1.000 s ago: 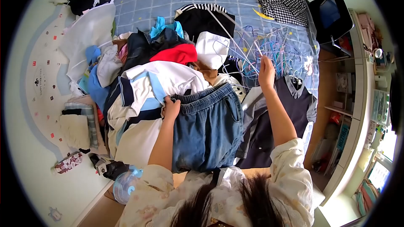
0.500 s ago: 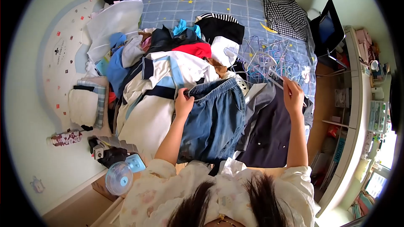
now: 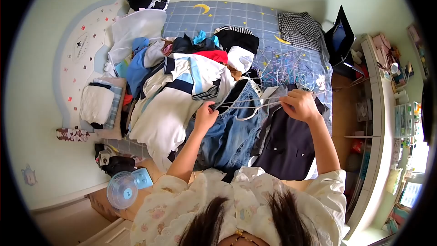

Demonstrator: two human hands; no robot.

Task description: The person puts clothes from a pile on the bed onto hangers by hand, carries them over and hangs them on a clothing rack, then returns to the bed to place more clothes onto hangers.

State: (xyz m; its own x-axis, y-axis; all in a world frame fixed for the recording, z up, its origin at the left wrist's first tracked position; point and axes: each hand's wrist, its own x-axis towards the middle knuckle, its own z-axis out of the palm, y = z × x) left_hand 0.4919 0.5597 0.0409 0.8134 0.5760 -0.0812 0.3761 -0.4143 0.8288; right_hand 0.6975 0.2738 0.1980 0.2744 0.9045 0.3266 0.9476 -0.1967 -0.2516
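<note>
Denim jeans [image 3: 225, 139] with an elastic waistband lie at the near edge of the bed, their waist opening spread. My left hand [image 3: 206, 117] is closed on the left side of that waistband. My right hand [image 3: 299, 105] grips a pale wire hanger [image 3: 248, 117], which reaches leftward across the waist opening, its far end near my left fingers. A dark garment with buttons [image 3: 287, 146] lies under and right of my right hand. White and navy clothing [image 3: 159, 114] is heaped to the left.
Behind the jeans lie a red cloth [image 3: 213, 56], a white garment [image 3: 240, 59] and a tangle of wire hangers [image 3: 284, 66]. Checkered fabric [image 3: 300, 29] is at the back right. A fan [image 3: 123, 190] stands lower left, shelves [image 3: 364, 127] at right.
My right hand has brought the hanger down and left from the tangle to the jeans' waist. My left hand still holds the waistband, which is now opened wider. The view has shifted.
</note>
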